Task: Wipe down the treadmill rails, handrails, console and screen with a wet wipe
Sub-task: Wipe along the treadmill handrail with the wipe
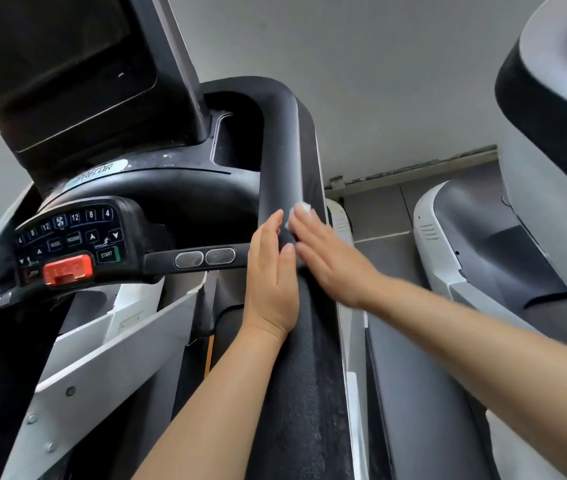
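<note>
**A:** Your right hand point(330, 261) is on the right handrail point(282, 161), fingers straight and close together, pressing the wet wipe point(301, 210) flat against the bar. Only a white corner of it peeks out past your fingertips.

**B:** And the left hand point(271, 285)?

**A:** It lies along the same bar, just beside the right, fingers straight and relaxed, holding nothing. Its thumb nearly meets your right hand across the top.

**B:** Which way does the rail run from there?

**A:** Its long axis runs away from you, up toward the bend beside the console point(71, 237), and back along your forearms. The wipe sits at the far end of your fingers, so I'd judge the untouched stretch lies ahead of it. Your right hand is the one to push forward; the left looks better placed to steady.

**B:** The screen point(57, 64)?

**A:** Well apart, up on your left.
</note>
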Motion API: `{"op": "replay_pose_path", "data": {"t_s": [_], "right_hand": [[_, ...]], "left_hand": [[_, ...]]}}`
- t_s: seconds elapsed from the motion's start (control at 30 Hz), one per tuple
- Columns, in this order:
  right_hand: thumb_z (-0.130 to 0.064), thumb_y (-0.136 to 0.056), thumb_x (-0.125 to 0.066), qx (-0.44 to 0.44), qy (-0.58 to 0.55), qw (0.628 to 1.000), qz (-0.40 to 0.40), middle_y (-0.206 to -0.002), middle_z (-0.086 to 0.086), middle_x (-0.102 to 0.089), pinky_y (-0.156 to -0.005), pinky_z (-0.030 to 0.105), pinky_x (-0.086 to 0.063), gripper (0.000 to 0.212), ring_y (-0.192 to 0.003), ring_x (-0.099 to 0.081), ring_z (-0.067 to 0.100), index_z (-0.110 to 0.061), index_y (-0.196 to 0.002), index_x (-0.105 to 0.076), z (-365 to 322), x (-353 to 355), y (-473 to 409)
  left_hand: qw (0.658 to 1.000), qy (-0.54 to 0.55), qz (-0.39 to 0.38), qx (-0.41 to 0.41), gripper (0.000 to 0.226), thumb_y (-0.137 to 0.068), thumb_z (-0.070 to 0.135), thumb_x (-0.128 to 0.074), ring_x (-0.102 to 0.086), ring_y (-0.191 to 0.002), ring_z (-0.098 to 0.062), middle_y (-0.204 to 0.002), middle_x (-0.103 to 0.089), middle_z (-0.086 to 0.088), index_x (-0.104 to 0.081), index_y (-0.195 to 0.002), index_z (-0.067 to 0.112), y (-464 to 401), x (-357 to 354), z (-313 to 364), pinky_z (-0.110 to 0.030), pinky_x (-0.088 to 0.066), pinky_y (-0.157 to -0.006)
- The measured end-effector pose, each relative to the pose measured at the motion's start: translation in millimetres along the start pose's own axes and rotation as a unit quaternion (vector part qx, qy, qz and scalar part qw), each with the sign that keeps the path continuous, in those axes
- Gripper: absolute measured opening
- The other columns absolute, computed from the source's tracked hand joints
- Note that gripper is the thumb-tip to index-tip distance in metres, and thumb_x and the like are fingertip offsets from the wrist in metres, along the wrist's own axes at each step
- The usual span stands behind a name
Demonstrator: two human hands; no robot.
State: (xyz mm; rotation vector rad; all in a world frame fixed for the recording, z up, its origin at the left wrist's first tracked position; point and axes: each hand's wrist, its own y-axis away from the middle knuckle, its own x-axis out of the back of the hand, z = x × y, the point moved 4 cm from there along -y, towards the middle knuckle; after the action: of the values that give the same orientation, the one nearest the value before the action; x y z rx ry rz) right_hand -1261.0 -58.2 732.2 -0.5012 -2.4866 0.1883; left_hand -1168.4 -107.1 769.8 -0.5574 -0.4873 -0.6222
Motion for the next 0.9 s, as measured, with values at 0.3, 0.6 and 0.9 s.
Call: {"op": "replay_pose_path", "data": {"t_s": [0.3, 0.6, 0.9], "right_hand": [[-0.044, -0.091, -0.008, 0.042, 0.131, 0.990, -0.042, -0.149, 0.005, -0.026, -0.111, 0.039, -0.018, 0.063, -0.138, -0.018, 0.016, -0.007, -0.129, -0.043, 10.8, 16.1, -51.3], [-0.027, -0.104, -0.020, 0.093, 0.285, 0.942, -0.151, -0.159, -0.002, -0.013, -0.114, 0.030, -0.003, 0.047, -0.146, -0.003, 0.012, -0.014, -0.149, -0.024, 10.7, 35.6, -91.9], [-0.032, -0.104, -0.016, 0.050, 0.331, 0.925, -0.178, -0.159, -0.004, -0.009, -0.116, 0.036, 0.002, 0.048, -0.146, 0.000, 0.012, -0.018, -0.150, -0.021, 38.5, 47.3, -173.7]], "left_hand": [[0.995, -0.048, 0.043, 0.070, 0.054, -0.088, 0.031, -0.032, -0.035, -0.122, -0.006, -0.129, -0.039, 0.005, -0.042, -0.135, 0.005, 3.2, 5.9, 1.2, -0.009, -0.020, -0.103], [0.984, -0.115, 0.028, 0.130, 0.036, -0.092, -0.001, -0.042, -0.040, -0.125, -0.019, -0.132, -0.047, -0.006, -0.054, -0.125, 0.006, -22.0, 3.4, -4.1, -0.015, -0.024, -0.100], [0.974, -0.181, 0.037, 0.128, 0.037, -0.090, -0.002, -0.042, -0.040, -0.123, -0.022, -0.132, -0.049, -0.009, -0.053, -0.125, 0.004, -93.0, 5.5, -25.4, -0.013, -0.022, -0.094]]}}
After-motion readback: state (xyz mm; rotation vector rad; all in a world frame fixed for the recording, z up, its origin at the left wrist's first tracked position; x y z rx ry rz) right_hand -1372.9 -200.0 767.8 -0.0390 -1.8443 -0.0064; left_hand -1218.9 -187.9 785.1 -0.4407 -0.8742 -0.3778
